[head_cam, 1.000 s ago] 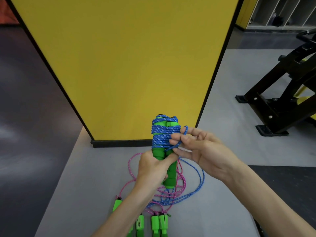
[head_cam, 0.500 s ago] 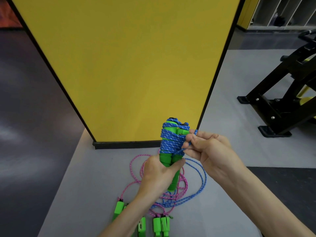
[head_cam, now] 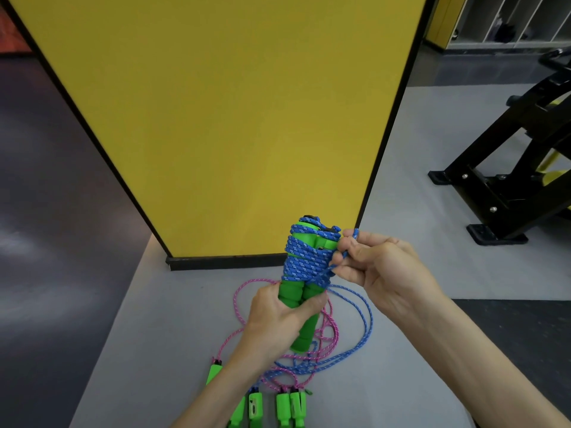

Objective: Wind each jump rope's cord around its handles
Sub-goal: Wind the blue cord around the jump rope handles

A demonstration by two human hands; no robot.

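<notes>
Item: green handles (head_cam: 295,299), a pair, held upright over grey floor (head_cam: 173,322). Blue cord (head_cam: 304,257) is wound round upper half.
L hand (head_cam: 278,318): clenched round lower shafts.
R hand (head_cam: 381,267): pinches cord loop at bundle's top right. Vs 1 s ago, fingers curl tighter and bundle sits slightly further right.
Below: blue slack (head_cam: 366,319), pink cord (head_cam: 244,288), spare handles (head_cam: 290,407) partly hidden by L forearm.
Behind: yellow panel (head_cam: 241,118); black frame (head_cam: 506,183) to the right.

Bare left hand (head_cam: 278,316), right hand (head_cam: 384,273), forearms (head_cam: 482,366)

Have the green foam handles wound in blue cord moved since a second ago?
Yes. The green foam handles shifted slightly right, closer to the yellow panel's black right edge.
</notes>
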